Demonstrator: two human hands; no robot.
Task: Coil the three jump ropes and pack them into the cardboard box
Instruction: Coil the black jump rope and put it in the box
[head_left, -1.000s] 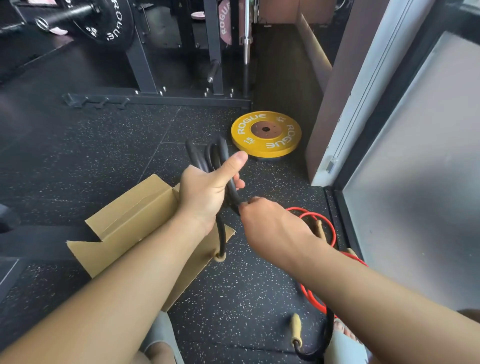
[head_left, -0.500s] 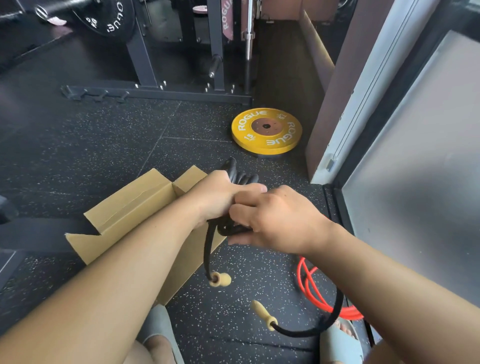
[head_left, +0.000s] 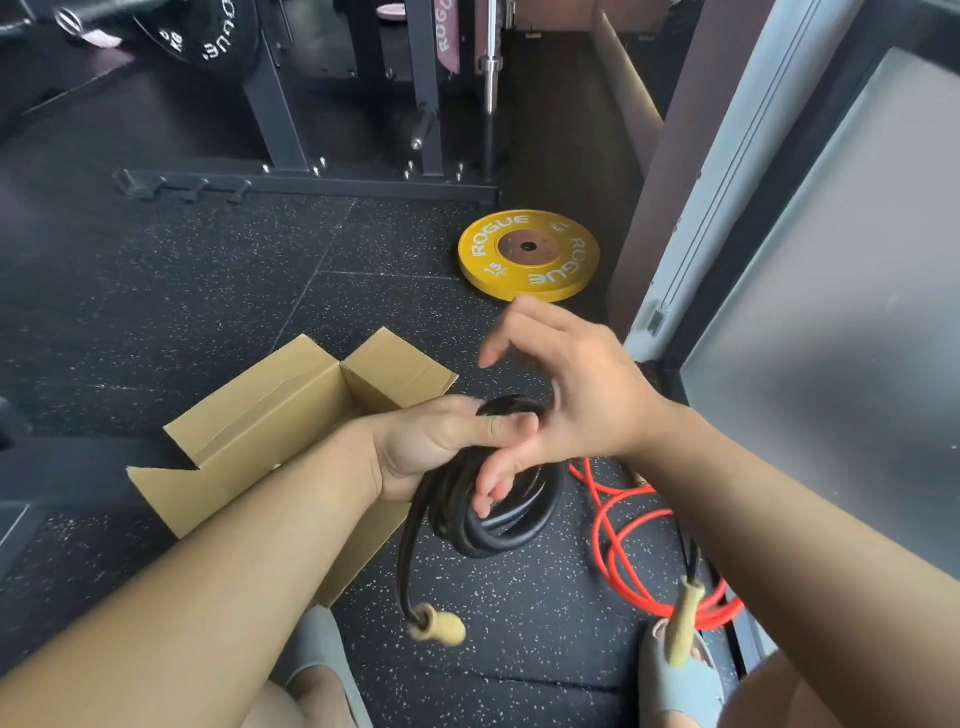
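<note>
- The left grip (head_left: 441, 447), a bare hand, was closed round a coiled black rope (head_left: 498, 530), thumb laid across the top of the loops.
- The coil hung in the air just right of the box (head_left: 270, 410), above the floor (head_left: 156, 312), not yet inside.
- One tail of the black rope dropped from the coil to a wooden handle (head_left: 436, 626), dangling by the box's near right corner.
- The right grip (head_left: 576, 384) was wide, fingers spread and loosely bent above the coil; whether its thumb touched the loops could not be told.
- The box lay open on the floor, flaps out, its inside mostly hidden by the left forearm.
- A red rope (head_left: 608, 525) lay in loose loops on the floor, well right of the box.
- A second handle (head_left: 685, 623) on a black cord showed beside the red rope; which rope it belonged to was unclear.
- A yellow plate (head_left: 530, 254) lay flat beyond the box.
</note>
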